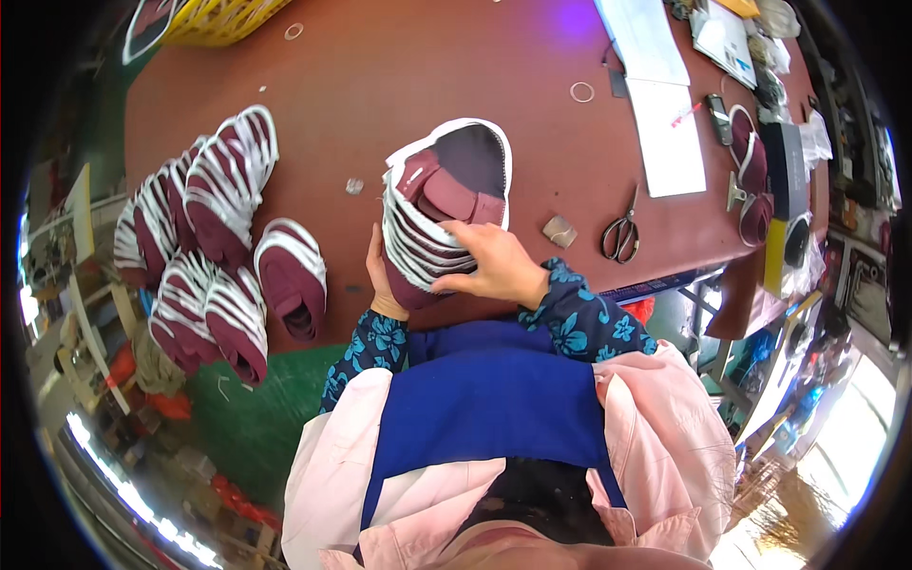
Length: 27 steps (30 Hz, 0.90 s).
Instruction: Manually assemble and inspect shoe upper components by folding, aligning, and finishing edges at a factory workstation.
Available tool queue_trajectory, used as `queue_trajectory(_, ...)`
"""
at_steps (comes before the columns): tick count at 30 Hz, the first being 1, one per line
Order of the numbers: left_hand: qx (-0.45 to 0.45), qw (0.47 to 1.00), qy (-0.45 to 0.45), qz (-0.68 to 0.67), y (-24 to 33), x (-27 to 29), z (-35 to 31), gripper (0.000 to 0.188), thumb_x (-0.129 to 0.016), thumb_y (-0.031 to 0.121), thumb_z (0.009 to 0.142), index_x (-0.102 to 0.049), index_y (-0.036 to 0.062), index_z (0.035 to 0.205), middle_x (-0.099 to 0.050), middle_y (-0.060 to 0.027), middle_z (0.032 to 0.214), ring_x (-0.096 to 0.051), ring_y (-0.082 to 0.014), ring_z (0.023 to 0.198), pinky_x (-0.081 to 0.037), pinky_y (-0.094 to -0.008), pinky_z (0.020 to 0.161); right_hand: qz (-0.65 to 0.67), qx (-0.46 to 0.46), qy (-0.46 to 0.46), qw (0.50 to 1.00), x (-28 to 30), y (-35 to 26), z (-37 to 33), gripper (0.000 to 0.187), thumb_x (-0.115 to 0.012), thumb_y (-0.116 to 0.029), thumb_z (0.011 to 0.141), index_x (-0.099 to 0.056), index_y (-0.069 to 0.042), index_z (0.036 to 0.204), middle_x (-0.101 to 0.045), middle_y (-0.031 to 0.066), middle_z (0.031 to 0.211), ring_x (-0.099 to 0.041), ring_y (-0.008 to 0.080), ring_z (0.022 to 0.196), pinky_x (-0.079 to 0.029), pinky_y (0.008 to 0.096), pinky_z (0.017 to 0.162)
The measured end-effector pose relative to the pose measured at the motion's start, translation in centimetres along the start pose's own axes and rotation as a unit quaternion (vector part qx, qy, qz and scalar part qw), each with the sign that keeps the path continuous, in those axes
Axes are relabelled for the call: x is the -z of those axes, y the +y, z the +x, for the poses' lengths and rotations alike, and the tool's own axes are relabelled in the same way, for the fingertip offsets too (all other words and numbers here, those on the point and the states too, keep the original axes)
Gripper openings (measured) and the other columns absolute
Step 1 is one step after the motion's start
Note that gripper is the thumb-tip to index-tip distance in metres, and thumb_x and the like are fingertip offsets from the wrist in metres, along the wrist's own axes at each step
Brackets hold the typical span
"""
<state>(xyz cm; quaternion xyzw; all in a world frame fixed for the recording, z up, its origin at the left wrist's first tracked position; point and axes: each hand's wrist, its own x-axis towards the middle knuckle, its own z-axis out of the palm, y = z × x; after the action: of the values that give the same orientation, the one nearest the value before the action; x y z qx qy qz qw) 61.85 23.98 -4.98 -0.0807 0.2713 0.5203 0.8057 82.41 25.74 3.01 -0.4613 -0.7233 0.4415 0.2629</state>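
A stack of maroon shoe uppers [446, 195] with white edges stands on the table in front of me, its layers nested and fanned toward me. My left hand [380, 282] is closed along the stack's left side, its fingers partly hidden behind the uppers. From the right, my right hand [499, 268] grips the near side of the same stack, thumb and fingers bent against the white edges. Left of the stack lies a single maroon shoe upper [275, 271]. More stacked uppers [223, 190] are piled at the table's left edge.
Scissors [622, 236] and a small brown block [560, 231] lie to the right on the reddish-brown table [427, 76]. Beyond them are white papers [665, 133], a red pen [686, 115] and a dark handheld device [718, 119]. A yellow basket [223, 21] sits at the far left.
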Motion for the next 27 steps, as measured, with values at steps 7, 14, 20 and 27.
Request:
queue_trajectory(7,0.061,0.997,-0.019,0.050,-2.5,-4.5,9.6,0.063,-0.033,0.056,0.103,-0.047,0.0109,0.145,-0.053,-0.0189,0.141,-0.055,-0.0378,0.125,-0.047,-0.0530,0.105,0.077,-0.048,0.053,0.994,6.5,3.6,3.2,0.043,-0.074,-0.038,0.086,-0.061,-0.004,0.108,-0.069,0.0221,0.092,-0.066,0.0424,0.087,-0.051,0.0476,0.074)
queue_trajectory(14,0.048,0.985,-0.162,0.026,-6.7,-11.7,21.3,0.066,-0.036,0.054,0.103,-0.040,0.0083,0.150,-0.045,-0.0189,0.150,-0.048,-0.0377,0.134,-0.038,-0.0534,0.114,0.021,0.020,0.083,0.996,18.1,10.9,8.5,0.033,-0.076,-0.032,0.082,-0.062,-0.003,0.090,-0.062,0.0225,0.077,-0.063,0.0431,0.078,-0.049,0.0486,0.068)
queue_trajectory(20,-0.060,0.990,-0.079,0.098,-7.3,-13.3,30.8,0.057,-0.040,0.044,0.105,-0.044,0.0052,0.147,-0.047,-0.0142,0.150,-0.048,-0.0316,0.135,-0.039,-0.0470,0.113,-0.131,0.065,0.029,0.989,27.9,21.2,15.4,0.018,-0.065,-0.024,0.089,-0.068,-0.007,0.083,-0.063,0.0153,0.068,-0.065,0.0378,0.069,-0.049,0.0481,0.062)
queue_trajectory(27,-0.194,0.915,-0.142,0.323,-6.7,-6.5,35.8,0.055,-0.033,0.035,0.108,-0.029,0.0069,0.156,-0.036,-0.0109,0.158,-0.039,-0.0287,0.143,-0.031,-0.0444,0.120,-0.413,0.077,0.143,0.896,34.8,30.2,19.5,0.024,-0.061,-0.012,0.081,-0.067,-0.016,0.104,-0.068,0.0000,0.095,-0.062,0.0215,0.100,-0.045,0.0426,0.085)
